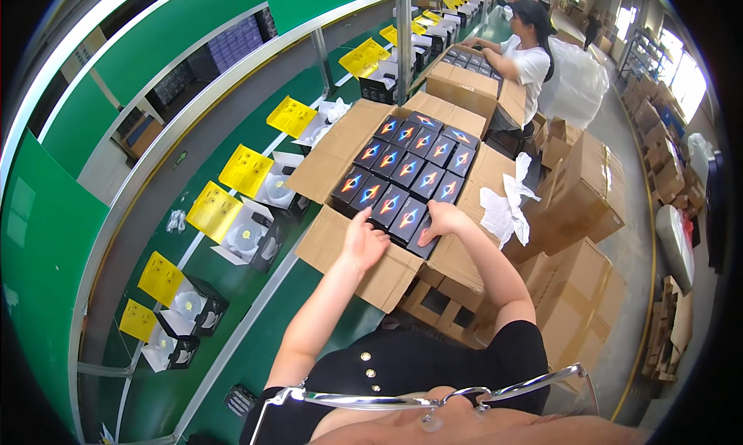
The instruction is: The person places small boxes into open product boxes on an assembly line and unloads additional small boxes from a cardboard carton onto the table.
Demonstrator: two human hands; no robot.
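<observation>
**Carton nearly full**

In the head view, we log one open cardboard carton with rows of dark product boxes filling most of it. Our left hand rests flat and open on the near row. Our right hand grips the last dark box at the near corner, not yet seated.

Green conveyor belt; open black boxes with yellow leaflets in a row; large open carton at its edge.
</observation>
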